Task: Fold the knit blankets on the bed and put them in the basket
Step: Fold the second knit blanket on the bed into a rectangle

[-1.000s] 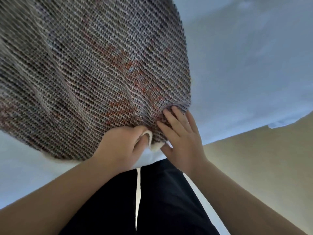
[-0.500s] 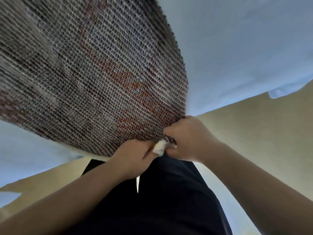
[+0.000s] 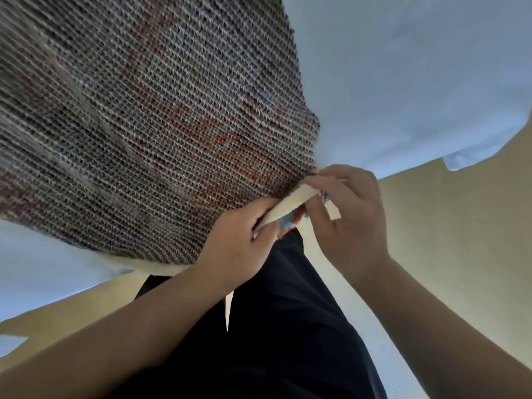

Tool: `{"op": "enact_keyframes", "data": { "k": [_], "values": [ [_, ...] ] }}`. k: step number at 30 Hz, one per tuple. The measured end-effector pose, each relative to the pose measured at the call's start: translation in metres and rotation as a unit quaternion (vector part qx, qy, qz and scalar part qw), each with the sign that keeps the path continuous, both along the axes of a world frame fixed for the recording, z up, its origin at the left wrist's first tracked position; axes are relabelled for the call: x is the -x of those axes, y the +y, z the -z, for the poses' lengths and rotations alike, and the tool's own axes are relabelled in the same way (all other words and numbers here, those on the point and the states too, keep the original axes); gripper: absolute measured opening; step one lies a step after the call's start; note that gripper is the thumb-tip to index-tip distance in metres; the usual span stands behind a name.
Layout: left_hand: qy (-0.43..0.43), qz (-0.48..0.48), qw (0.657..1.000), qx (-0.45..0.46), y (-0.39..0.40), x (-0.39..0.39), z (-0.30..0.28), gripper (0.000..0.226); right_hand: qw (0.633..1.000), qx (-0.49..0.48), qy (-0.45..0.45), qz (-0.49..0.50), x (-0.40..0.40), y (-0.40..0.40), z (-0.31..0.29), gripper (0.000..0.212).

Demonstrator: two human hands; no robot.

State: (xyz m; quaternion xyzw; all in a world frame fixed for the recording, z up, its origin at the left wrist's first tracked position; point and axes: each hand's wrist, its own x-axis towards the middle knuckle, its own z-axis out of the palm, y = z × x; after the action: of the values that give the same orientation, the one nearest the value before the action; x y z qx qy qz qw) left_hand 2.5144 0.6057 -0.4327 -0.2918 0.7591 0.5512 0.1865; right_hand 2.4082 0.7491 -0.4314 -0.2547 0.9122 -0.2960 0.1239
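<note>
Head view: both my hands pinch the near corner of the knit blanket (image 3: pixel 149 125) at the bed's edge.

My left hand (image 3: pixel 239 240) pinches the cream border strip (image 3: pixel 288 204) between thumb and curled fingers; my right hand (image 3: pixel 349 214) pinches the same strip's other end, just beside it at 2 o'clock. The blanket spreads away from both hands toward 10 and 11 o'clock over the white bed (image 3: pixel 417 82), its long axis running (as far as I can judge) from the corner up toward 11 o'clock. Neither hand is nearer; they share the corner, so the fold likely goes away from me. No basket is in view. I see no label or readable writing.
</note>
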Motion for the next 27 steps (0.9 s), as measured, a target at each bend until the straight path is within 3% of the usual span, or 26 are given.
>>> {"op": "enact_keyframes", "data": {
  "k": [4, 7, 13, 15, 17, 20, 22, 25, 27],
  "values": [
    [-0.049, 0.009, 0.999, -0.013, -0.013, -0.006, -0.001, 0.02, 0.987, -0.007, -0.151, 0.056, -0.017, -0.014, -0.011, 0.021],
    [-0.05, -0.017, 0.998, -0.038, -0.023, -0.01, -0.008, 0.018, 0.928, 0.02, -0.352, 0.121, -0.02, -0.03, -0.025, 0.02],
    [-0.074, 0.027, 0.997, 0.025, -0.066, -0.036, -0.025, 0.059, 0.866, 0.024, -0.499, -0.014, -0.003, -0.055, -0.04, 0.026],
    [-0.115, 0.044, 0.99, 0.066, -0.076, -0.042, -0.026, 0.064, 0.863, 0.005, -0.5, -0.069, 0.003, -0.058, -0.042, 0.022],
    [-0.146, 0.023, 0.985, 0.083, -0.082, -0.046, -0.026, 0.069, 0.876, -0.018, -0.465, -0.126, 0.005, -0.061, -0.042, 0.036],
    [-0.157, -0.025, 0.986, 0.047, -0.09, -0.045, -0.027, 0.074, 0.898, 0.004, -0.43, -0.095, 0.004, -0.072, -0.042, 0.046],
    [-0.134, -0.057, 0.989, 0.034, -0.095, -0.038, -0.03, 0.062, 0.912, 0.034, -0.405, -0.05, 0.006, -0.081, -0.043, 0.043],
    [-0.064, -0.093, 0.989, 0.097, -0.104, -0.02, -0.04, 0.026, 0.931, 0.071, -0.356, -0.044, 0.019, -0.097, -0.046, 0.036],
    [-0.027, -0.096, 0.985, 0.142, -0.115, -0.003, -0.05, 0.018, 0.948, 0.062, -0.304, -0.073, 0.033, -0.11, -0.046, 0.029]
  ]
}}
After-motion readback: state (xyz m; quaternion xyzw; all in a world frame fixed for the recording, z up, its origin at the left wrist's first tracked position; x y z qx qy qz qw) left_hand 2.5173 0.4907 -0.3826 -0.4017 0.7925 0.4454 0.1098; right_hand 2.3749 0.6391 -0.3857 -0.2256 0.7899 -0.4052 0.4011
